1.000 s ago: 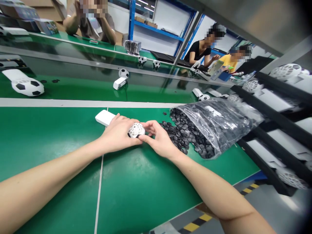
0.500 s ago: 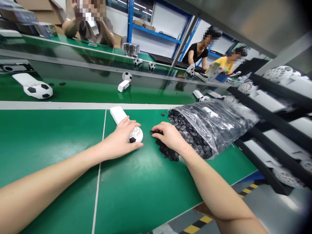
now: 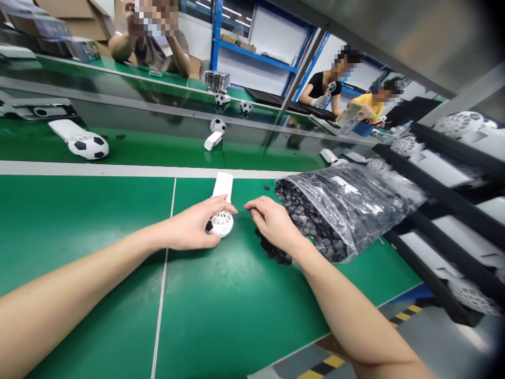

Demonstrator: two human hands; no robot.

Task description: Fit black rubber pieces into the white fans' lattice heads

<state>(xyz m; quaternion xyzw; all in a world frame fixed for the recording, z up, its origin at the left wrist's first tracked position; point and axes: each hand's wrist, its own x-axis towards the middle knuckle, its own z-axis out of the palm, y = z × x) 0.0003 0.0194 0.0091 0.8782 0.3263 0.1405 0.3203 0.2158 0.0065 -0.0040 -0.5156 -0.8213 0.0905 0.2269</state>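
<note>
My left hand [image 3: 193, 223] curls round the ball-shaped head of a white device [image 3: 221, 225] with a soccer-ball pattern. The head has an openwork white lattice and one black patch, and its flat white handle [image 3: 223, 184] points away from me on the green table. Just right of it, my right hand [image 3: 272, 218] is closed in a pinch, with a small dark edge of a black plastic piece at the fingertips. Beneath and beside that hand lies a loose heap of black pieces [image 3: 276, 252], spilling from a clear plastic bag [image 3: 355, 205] full of them.
Finished-looking soccer-ball devices [image 3: 89, 145] lie on the green conveyor [image 3: 158, 147] beyond the white ledge. Black racks [image 3: 437, 221] holding white lattice parts stand at the right. Co-workers sit across the line, one in a yellow shirt [image 3: 369, 101].
My left hand has turned the white device so its handle points straight away instead of to the left. My right hand has lifted slightly from the heap. Devices on the conveyor have shifted right.
</note>
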